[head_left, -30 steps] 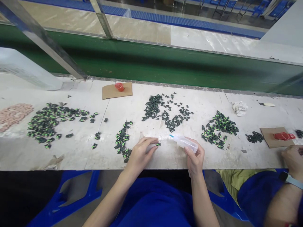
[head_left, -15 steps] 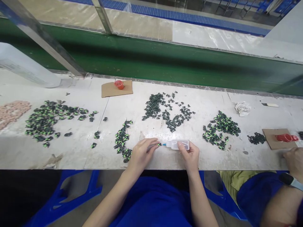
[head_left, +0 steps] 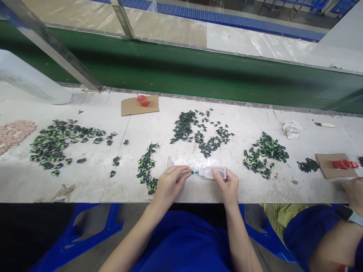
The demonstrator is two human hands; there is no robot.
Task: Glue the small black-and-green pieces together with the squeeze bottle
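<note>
My left hand is closed on thin grey tweezers, partly hidden by the fingers. A tiny black-and-green piece sits at the tips of the tweezers. My right hand grips a clear plastic squeeze bottle, lying level and pointing left. Its blue needle tip is right beside the piece; whether they touch I cannot tell. Left of my left hand lies a curved pile of black-and-green pieces. Beyond both hands are loose small dark green parts.
More black-and-green pieces lie in a right pile and a left pile. A red cup stands on cardboard at the back. Crumpled tissue lies back right. A co-worker's hand rests at the right edge.
My hands, the tweezers and the bottle keep almost the same place. At the right edge, the co-worker's hand has shifted slightly to the right.
</note>
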